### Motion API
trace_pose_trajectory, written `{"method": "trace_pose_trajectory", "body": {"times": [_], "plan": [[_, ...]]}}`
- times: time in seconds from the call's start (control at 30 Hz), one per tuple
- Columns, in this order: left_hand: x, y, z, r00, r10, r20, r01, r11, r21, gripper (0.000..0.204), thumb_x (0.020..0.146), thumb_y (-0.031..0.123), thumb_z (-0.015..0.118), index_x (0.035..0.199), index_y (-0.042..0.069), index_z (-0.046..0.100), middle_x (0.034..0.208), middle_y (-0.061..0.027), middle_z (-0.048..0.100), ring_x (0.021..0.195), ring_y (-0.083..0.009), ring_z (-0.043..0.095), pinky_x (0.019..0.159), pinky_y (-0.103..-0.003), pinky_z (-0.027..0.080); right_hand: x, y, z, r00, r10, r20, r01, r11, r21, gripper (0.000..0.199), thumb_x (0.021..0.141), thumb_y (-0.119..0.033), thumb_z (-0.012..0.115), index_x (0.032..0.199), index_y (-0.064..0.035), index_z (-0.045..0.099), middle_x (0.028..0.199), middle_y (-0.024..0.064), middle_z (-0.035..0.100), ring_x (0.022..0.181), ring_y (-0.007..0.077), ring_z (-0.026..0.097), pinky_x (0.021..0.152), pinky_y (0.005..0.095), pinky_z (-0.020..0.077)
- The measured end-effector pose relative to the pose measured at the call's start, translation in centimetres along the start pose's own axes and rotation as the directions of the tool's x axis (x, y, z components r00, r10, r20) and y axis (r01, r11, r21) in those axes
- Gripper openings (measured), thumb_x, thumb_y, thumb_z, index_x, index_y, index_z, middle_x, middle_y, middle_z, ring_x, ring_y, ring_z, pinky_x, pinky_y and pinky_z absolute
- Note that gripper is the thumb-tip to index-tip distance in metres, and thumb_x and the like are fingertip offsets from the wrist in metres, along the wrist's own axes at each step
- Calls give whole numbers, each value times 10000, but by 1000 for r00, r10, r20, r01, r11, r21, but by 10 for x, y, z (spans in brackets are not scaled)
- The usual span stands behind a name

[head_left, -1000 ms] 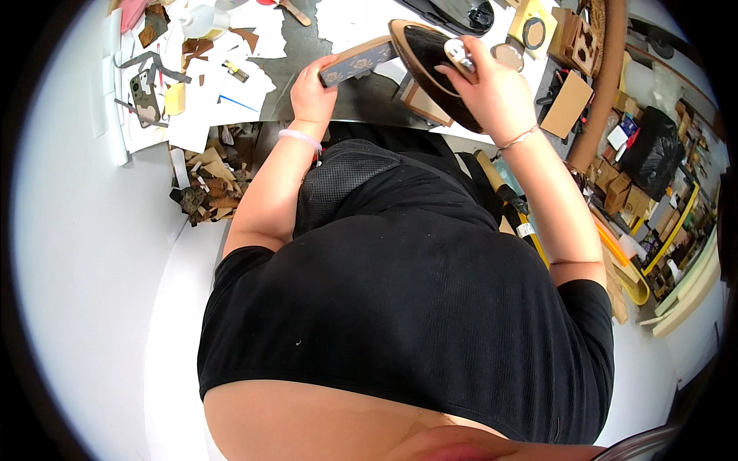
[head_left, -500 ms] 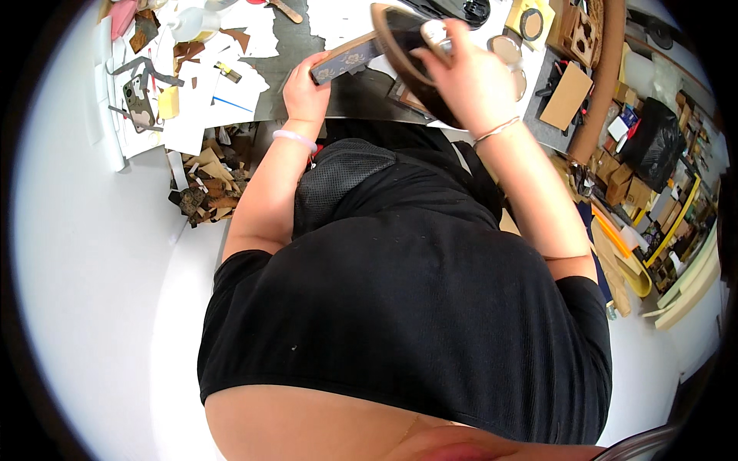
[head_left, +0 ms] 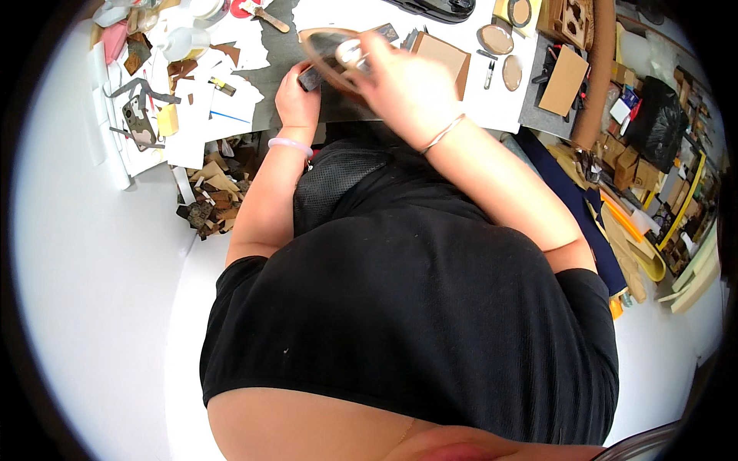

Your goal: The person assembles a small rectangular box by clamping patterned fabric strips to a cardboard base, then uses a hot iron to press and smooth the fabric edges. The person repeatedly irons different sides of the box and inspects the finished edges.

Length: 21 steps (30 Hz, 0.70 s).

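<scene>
My left hand (head_left: pixel 297 104) is closed on a long dark block (head_left: pixel 310 79) with a grey pattern, held over the table's near edge. Its middle is hidden behind a curved brown-and-dark piece (head_left: pixel 317 48), smeared by motion. Fingers bent, my right hand (head_left: pixel 411 88) grips this curved piece, which crosses over the block. A small white rounded part (head_left: pixel 350 52) shows at the right fingertips; its kind is unclear. A brown-edged flat panel (head_left: pixel 442 61) lies on the table beyond the right hand.
Oval tan pieces (head_left: pixel 496 40) and a small dark-and-silver tool (head_left: pixel 489 75) lie to the right. Paper scraps, a phone (head_left: pixel 138 119), a yellow block (head_left: pixel 167 121) and a brush (head_left: pixel 269 19) cover the left. Scraps (head_left: pixel 215 192) fill a container below the table; a brown roll (head_left: pixel 596 73) stands right.
My right hand has swung left with the curved piece, which now covers most of the block. The flat panel and small tool on the right have come into clearer view.
</scene>
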State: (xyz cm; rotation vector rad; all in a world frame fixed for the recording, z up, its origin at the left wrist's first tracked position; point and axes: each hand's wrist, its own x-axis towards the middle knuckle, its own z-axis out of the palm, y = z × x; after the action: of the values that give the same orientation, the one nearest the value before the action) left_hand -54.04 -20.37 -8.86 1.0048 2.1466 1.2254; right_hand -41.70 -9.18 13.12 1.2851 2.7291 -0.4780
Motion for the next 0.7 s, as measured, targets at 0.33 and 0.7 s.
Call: {"method": "trace_pose_trajectory", "body": {"times": [0.33, 0.7], "plan": [[0, -6, 2, 999, 45, 18, -45, 999, 27, 342, 794, 24, 727, 1118, 130, 707, 1081, -82, 749, 1005, -302, 715, 870, -382, 570, 2, 17, -2, 990, 97, -99, -94, 995, 37, 417, 913, -391, 724, 1169, -105, 563, 777, 161, 725, 736, 385, 725, 619, 469, 581], [1, 0, 2, 998, 63, -8, -63, 998, -6, 295, 826, 21, 714, 1104, 120, 718, 1076, -82, 752, 1001, -299, 719, 873, -377, 570, 12, 33, -18, 980, 200, -15, -201, 980, -17, 362, 931, -370, 655, 1138, -86, 569, 803, 195, 728, 746, 385, 731, 662, 490, 587]]}}
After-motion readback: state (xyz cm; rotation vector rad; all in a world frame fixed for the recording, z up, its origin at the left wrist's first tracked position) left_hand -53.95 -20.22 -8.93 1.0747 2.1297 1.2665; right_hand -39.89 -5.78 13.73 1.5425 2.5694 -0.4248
